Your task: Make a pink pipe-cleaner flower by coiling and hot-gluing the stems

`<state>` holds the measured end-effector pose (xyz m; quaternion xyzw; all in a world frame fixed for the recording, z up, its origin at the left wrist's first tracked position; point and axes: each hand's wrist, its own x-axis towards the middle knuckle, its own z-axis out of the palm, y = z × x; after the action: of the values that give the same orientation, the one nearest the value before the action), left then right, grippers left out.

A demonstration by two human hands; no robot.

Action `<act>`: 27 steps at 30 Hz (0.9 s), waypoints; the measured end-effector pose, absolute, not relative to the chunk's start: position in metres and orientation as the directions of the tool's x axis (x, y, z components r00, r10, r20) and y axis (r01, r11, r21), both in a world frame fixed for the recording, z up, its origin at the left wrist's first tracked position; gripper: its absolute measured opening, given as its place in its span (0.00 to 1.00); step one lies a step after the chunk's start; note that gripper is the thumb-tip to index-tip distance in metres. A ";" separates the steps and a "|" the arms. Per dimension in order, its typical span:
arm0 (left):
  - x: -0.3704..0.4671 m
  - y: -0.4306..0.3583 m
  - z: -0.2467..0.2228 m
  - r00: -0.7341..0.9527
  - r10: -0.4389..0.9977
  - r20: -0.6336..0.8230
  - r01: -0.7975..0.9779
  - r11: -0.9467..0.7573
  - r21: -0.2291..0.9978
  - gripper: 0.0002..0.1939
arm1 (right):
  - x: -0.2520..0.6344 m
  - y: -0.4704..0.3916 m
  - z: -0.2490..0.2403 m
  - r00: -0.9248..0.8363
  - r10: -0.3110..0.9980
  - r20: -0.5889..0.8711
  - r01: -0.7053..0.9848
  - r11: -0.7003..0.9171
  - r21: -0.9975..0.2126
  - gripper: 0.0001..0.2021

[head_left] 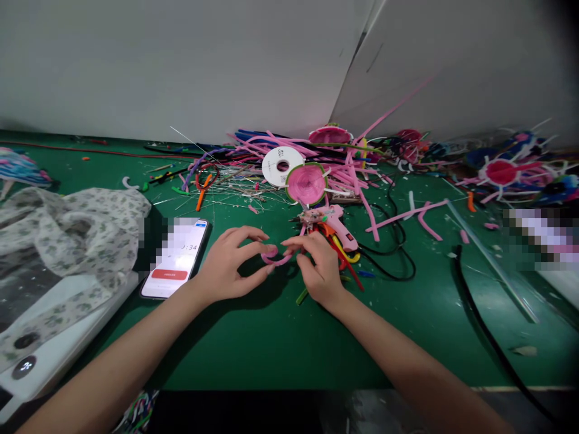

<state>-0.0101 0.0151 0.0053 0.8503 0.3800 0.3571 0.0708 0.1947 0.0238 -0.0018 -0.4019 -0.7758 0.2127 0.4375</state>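
A pink pipe cleaner (281, 261) is curled into a small loop between my two hands, above the green table. My left hand (237, 262) pinches the curled end between its thumb and fingers. From the right, my right hand (318, 265) has its bent fingers closed on the other end, though the fingertips partly hide it. Just beyond my right hand lies a pink glue gun (335, 226) with a black cord. Behind it leans a pink coiled disc (306, 184) with a green rim, partly over a white spool (277, 165).
A lit phone (181, 256) lies left of my left hand, near a patterned cloth (85, 223) over a white device. Pink, blue and other pipe cleaners (257, 144) pile along the wall. Orange-handled scissors (204, 191) lie left of them. A black tube (474, 316) curves at the right.
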 end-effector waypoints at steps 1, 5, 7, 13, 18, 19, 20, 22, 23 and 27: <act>-0.010 0.015 0.006 0.458 0.696 0.554 0.594 -0.703 0.392 0.13 | 0.195 0.024 -0.002 -0.298 0.804 0.514 0.441 0.593 -0.673 0.18; -0.011 0.014 0.006 0.470 0.697 0.541 0.590 -0.704 0.394 0.14 | 0.196 0.025 -0.001 -0.328 0.782 0.531 0.448 0.623 -0.641 0.18; -0.011 0.014 0.005 0.473 0.699 0.537 0.591 -0.703 0.395 0.14 | 0.196 0.025 -0.002 -0.338 0.779 0.529 0.454 0.627 -0.633 0.17; -0.012 0.015 0.005 0.470 0.697 0.541 0.593 -0.704 0.391 0.13 | 0.196 0.020 -0.002 -0.323 0.777 0.540 0.431 0.629 -0.647 0.17; -0.012 0.015 0.003 0.467 0.698 0.543 0.593 -0.703 0.393 0.13 | 0.217 0.041 0.010 -0.188 0.653 0.734 0.626 0.656 -0.423 0.16; -0.011 0.015 0.002 0.466 0.696 0.546 0.592 -0.704 0.392 0.14 | 0.225 0.048 0.011 -0.123 0.672 0.730 0.704 0.577 -0.413 0.15; -0.011 0.016 0.002 0.463 0.694 0.551 0.592 -0.705 0.391 0.14 | 0.233 0.055 0.011 -0.061 0.693 0.719 0.768 0.493 -0.410 0.16; -0.011 0.016 0.001 0.457 0.691 0.559 0.591 -0.706 0.390 0.14 | 0.247 0.068 0.008 -0.017 0.750 0.661 0.844 0.365 -0.393 0.19; -0.011 0.016 0.000 0.455 0.691 0.562 0.591 -0.706 0.391 0.14 | 0.253 0.073 0.005 -0.028 0.784 0.620 0.864 0.331 -0.379 0.20; -0.011 0.017 0.000 0.450 0.681 0.578 0.584 -0.714 0.387 0.15 | 0.262 0.078 -0.004 -0.094 0.861 0.499 0.896 0.292 -0.335 0.20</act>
<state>-0.0106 0.0170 0.0002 0.8490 0.3723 0.3691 0.0658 0.2622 0.0777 -0.0041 -0.5942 -0.7392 -0.0272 0.3159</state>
